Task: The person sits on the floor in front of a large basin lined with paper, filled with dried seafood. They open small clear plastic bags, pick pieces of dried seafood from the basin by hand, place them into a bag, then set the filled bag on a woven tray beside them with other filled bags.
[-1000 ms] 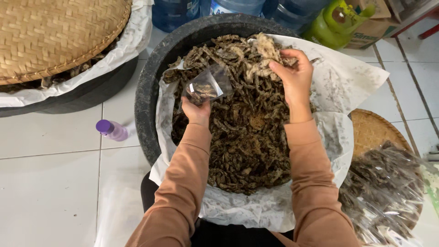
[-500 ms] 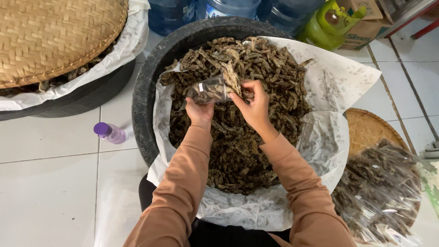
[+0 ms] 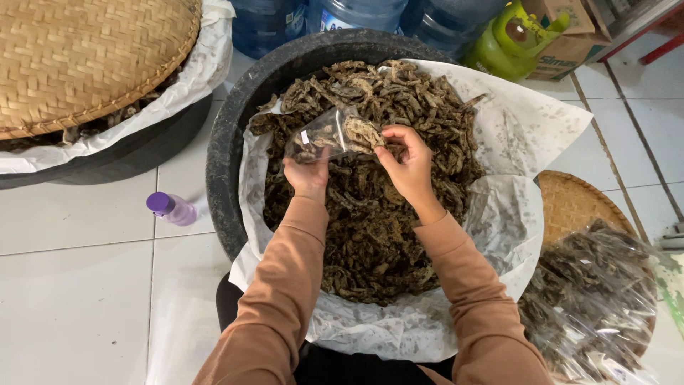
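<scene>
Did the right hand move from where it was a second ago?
Yes. The right hand came in from the big black tub's far right side to the small clear plastic bag.

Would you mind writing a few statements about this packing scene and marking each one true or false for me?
1. The left hand holds a small clear plastic bag over the black tub. True.
2. The right hand rests on the floor tiles. False: it is at the mouth of the bag, over the dried brown pieces.
3. The tub is lined with white paper. True.
4. The purple-capped bottle stands inside the tub. False: it lies on the tiles outside it, to the left of the picture.
5. Filled clear bags are piled on a woven tray beside the tub. True.
</scene>
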Motion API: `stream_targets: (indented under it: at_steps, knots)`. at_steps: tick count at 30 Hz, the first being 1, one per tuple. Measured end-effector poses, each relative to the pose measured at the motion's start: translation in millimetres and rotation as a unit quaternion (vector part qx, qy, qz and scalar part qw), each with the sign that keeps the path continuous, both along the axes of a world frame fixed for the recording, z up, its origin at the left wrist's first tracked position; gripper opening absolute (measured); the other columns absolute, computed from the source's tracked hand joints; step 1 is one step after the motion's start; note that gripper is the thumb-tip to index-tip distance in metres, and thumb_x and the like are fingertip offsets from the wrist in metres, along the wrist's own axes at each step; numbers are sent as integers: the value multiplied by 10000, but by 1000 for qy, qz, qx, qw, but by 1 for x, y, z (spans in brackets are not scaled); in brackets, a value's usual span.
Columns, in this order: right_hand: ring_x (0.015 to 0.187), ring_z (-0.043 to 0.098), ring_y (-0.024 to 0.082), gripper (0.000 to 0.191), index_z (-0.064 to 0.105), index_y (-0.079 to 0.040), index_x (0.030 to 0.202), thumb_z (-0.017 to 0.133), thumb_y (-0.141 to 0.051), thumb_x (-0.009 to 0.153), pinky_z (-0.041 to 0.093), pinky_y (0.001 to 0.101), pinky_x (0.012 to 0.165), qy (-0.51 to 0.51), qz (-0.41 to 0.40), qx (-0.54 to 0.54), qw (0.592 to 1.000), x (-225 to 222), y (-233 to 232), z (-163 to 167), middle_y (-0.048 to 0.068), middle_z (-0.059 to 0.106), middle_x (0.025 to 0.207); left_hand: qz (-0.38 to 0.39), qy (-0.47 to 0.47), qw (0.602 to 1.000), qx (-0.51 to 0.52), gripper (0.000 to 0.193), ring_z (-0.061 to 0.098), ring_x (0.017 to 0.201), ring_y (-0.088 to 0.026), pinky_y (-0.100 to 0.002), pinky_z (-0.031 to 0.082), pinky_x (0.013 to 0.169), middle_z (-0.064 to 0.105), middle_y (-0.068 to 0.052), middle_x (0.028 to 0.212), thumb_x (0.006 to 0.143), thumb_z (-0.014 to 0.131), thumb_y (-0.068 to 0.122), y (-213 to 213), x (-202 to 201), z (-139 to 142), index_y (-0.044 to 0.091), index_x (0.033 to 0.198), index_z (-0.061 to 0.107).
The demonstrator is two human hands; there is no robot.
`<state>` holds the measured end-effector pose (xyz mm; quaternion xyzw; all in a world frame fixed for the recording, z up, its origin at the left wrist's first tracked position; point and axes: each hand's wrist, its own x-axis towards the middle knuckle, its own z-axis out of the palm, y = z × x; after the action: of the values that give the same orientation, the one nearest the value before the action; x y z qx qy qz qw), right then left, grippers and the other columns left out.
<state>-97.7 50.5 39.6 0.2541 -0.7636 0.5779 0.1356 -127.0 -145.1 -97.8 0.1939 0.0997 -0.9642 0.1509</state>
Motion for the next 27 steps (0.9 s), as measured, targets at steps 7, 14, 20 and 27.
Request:
stream_targets:
  at_steps: [7,14,20,27]
  knots:
    - [1019,694,134,180,680,-9,1116,770,10,961,612,283,864,15,-28,-11,999,-6,-8,1,75,674,1226,-96,45,991,-78,728,220,1523,-391,-604,213,1236,165,-204,1657,1065,325,538,4,4,21,62,1594,173]
    - [1009,756,168,234,750,-45,1120,836,-11,905,636,296,820,81,6,161,984,-1,-24,29,42,718,1313,-106,127,976,-143,667,475,1390,-348,-541,374,1198,483,-173,1517,1066,414,535,6,13,40,50,1523,406]
    - [1072,737,230,238,753,5,1139,770,31,902,641,342,877,168,60,195,964,9,-11,47,121,698,1289,-96,130,979,-127,613,535,1343,-314,-516,448,1150,544,-129,1458,1056,398,517,7,11,41,69,1471,453]
    - [1107,750,255,145,762,-12,1025,826,28,900,625,331,936,344,-67,191,917,4,-16,11,85,738,1158,-153,192,949,-196,528,588,1281,-283,-482,518,1110,603,-135,1409,1143,425,459,8,14,47,50,1470,495]
